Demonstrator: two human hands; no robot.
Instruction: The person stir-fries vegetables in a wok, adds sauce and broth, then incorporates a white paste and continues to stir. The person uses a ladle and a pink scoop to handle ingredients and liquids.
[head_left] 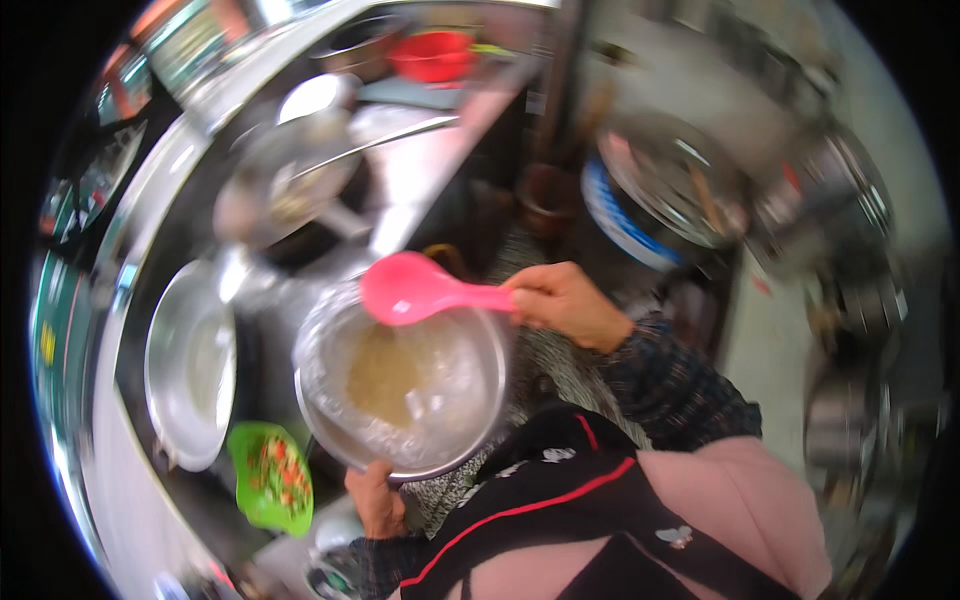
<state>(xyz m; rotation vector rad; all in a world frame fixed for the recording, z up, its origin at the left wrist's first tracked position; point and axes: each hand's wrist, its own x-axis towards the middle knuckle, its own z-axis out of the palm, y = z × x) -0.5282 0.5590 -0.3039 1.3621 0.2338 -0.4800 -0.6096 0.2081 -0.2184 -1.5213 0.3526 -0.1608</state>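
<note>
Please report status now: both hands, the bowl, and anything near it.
Left hand grips steel bowl rim. Right hand holds pink spoon above it. Green plate beside bowl.

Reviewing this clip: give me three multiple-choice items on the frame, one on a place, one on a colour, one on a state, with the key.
1. Where does the green plate lie relative to the metal bowl?
A. to its left, by the lower rim
B. above it
C. inside it

2. What colour is the spoon in the right hand?
A. blue
B. pink
C. white

3. How is the metal bowl supported?
A. hanging from a hook
B. stacked under a lid
C. gripped at its near rim by the left hand

Key: 1 A, the green plate sits lower left of the metal bowl. 2 B, the spoon in the right hand is pink. 3 C, the left hand grips the rim.
</note>
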